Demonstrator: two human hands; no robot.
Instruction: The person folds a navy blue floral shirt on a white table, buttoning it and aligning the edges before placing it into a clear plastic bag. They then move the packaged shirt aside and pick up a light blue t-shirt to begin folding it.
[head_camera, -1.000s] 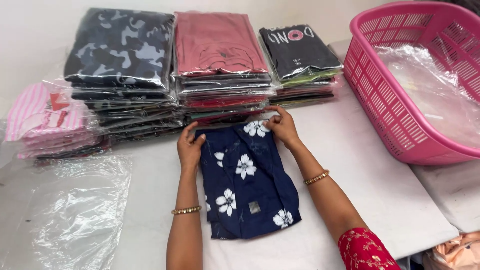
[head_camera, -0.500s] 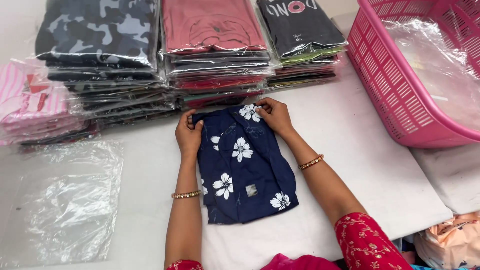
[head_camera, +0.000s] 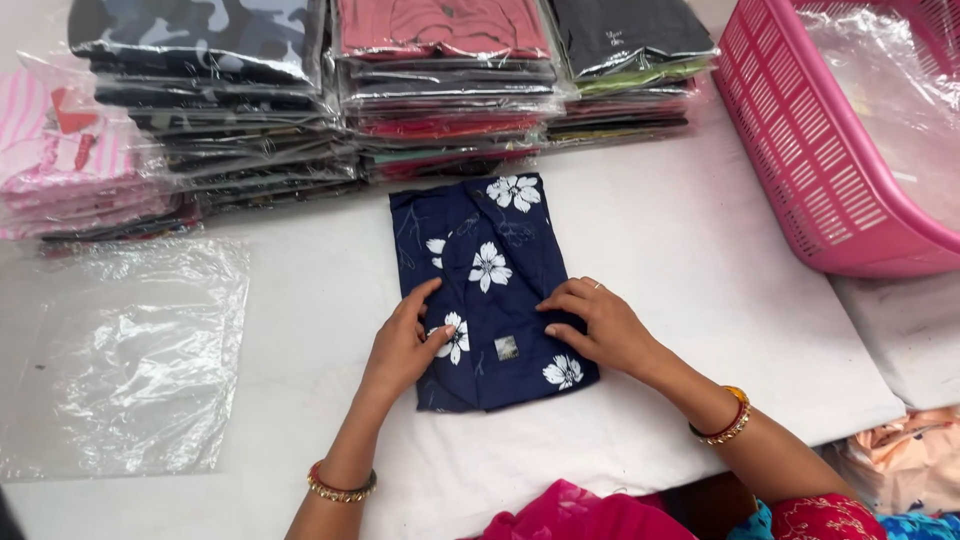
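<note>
Where flowered garment (head_camera: 492, 270) lies: both hands (head_camera: 405, 345), flat.

A: Where's the folded garment (head_camera: 490, 290) rn?

B: I see it mid-table (head_camera: 650, 230), flat. My left hand (head_camera: 405, 345) rests on its near-left edge, right hand (head_camera: 600, 325) on its near-right part, both touching it.

A: Behind it?

B: Stacks of bagged garments (head_camera: 440, 90) in a row along the far side, just beyond its far edge. A smaller bagged pile (head_camera: 70, 170) sits far left.

A: Sides?

B: Empty plastic bag (head_camera: 125, 360) lies flat to the left, well apart. Basket (head_camera: 810, 160) to the right, far corner, w/ plastic sheeting (head_camera: 890, 90) in it.
</note>
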